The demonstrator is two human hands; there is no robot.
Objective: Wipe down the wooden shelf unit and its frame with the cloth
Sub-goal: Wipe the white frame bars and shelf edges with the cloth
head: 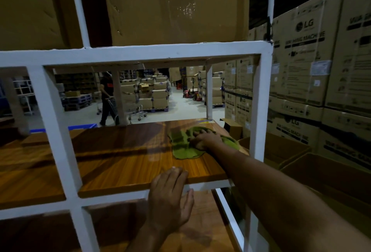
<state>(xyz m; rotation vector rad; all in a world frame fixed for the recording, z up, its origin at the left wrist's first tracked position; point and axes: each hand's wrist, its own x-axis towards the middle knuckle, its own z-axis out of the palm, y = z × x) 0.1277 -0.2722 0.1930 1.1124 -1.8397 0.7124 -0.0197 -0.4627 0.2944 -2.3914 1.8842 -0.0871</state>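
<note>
The wooden shelf board (124, 157) lies inside a white metal frame (152, 52) with upright posts. A green cloth (181, 145) is spread on the board's far right part. My right hand (204, 138) presses flat on the cloth, my forearm reaching in past the right post (259, 111). My left hand (170, 197) rests on the front edge of the board, fingers over the wood and thumb against the white front rail. A lower wooden shelf (200, 229) shows beneath.
A big cardboard box (176, 6) sits on the shelf above. Stacks of washing machine cartons (313, 66) stand at the right, with open boxes (321, 171) below. Through the frame, a person (106, 99) pushes a trolley among pallets of boxes.
</note>
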